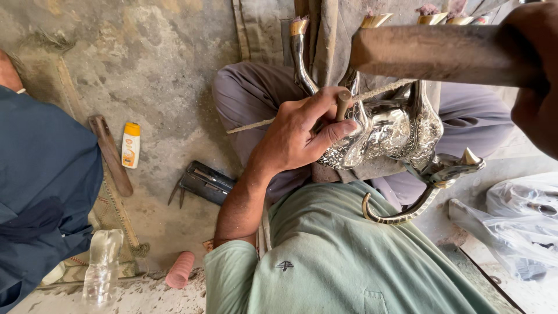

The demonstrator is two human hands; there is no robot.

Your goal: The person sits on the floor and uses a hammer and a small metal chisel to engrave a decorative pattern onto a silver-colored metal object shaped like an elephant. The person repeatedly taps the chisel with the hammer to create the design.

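Left hand (302, 136) grip closed around punch (343, 104) set against silver engraved pot (401, 131); right hand (532, 75) grip wrapped tight on hammer handle (442, 53).

Engraved silver pot (395, 131) on lap; wooden punch (343, 104) upright against it.

The person is sitting cross-legged on a rough concrete floor (157, 64), wearing a green shirt (349, 256). The left hand (302, 134) is pinching a short punch (343, 104) against an ornate silver pot (395, 131) that is resting in the lap, its curved handle (401, 212) pointing toward the body. The right hand (537, 75) is gripping a wooden hammer handle (442, 52) raised close to the camera. On the floor to the left are lying a wooden stick (110, 154), a white and yellow bottle (131, 145), dark pliers (203, 183), a pink spool (180, 269) and a clear plastic bottle (103, 264). Another person's blue sleeve (43, 180) is showing at the left edge.
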